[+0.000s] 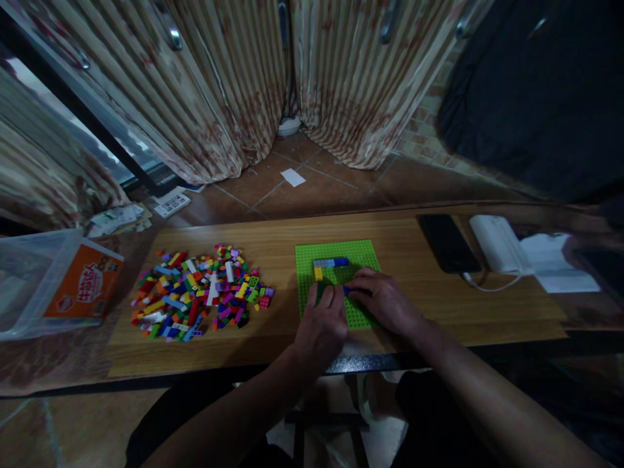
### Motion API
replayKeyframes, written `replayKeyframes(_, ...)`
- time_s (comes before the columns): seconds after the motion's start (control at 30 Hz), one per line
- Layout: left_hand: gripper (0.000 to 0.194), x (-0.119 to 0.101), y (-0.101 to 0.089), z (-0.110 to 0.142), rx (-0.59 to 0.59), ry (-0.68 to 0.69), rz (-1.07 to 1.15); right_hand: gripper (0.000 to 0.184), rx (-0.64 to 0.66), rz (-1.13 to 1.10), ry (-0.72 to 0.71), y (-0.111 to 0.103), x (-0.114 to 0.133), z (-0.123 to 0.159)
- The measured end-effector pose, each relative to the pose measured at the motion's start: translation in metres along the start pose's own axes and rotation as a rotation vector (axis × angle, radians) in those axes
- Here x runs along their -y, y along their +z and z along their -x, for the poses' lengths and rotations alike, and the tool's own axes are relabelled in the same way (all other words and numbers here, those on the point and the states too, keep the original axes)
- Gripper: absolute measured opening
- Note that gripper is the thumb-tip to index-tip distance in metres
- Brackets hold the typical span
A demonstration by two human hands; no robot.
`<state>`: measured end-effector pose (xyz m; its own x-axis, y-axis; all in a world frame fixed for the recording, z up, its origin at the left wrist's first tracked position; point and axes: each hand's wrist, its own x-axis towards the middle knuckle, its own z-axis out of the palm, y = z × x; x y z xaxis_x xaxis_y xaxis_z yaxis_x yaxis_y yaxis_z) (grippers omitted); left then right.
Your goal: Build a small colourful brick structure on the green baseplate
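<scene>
A light green baseplate (307, 255) lies on the wooden table under both hands. On it stands an L-shaped row of toy bricks: a grey-blue brick (324, 263) along the top, a blue brick (340, 262) at its right end and a yellow brick (318, 273) running down from the left end. My left hand (322, 325) is closed over the lower part of the plate, its fingers around a dark green brick (320, 290). My right hand (387, 300) pinches a small dark blue brick (346, 290) beside the left fingers. Its underside is hidden.
Left of the plate spreads a loose pile of many-coloured bricks (195, 296). A black phone (448, 242) and a white power bank (494, 244) joined by a cable lie to the right. A clear plastic bin (34, 279) stands beyond the table's left end.
</scene>
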<state>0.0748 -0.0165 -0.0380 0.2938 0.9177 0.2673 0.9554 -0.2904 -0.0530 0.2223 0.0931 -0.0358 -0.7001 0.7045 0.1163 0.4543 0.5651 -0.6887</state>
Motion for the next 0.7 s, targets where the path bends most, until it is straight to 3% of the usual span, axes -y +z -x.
replayKeyframes(0.2,0.031,0.002,0.002,-0.003,0.000,-0.001,0.030,0.013,0.098,-0.018,0.049,-0.009,-0.001,-0.010)
replayKeyframes(0.43,0.027,0.011,-0.006,-0.012,0.139,-0.072,0.194,0.009,0.126,-0.022,0.069,-0.010,-0.004,-0.014)
replayKeyframes(0.7,0.036,0.043,0.008,-0.006,-0.003,-0.085,0.537,0.015,0.081,0.008,0.010,-0.009,-0.003,-0.006)
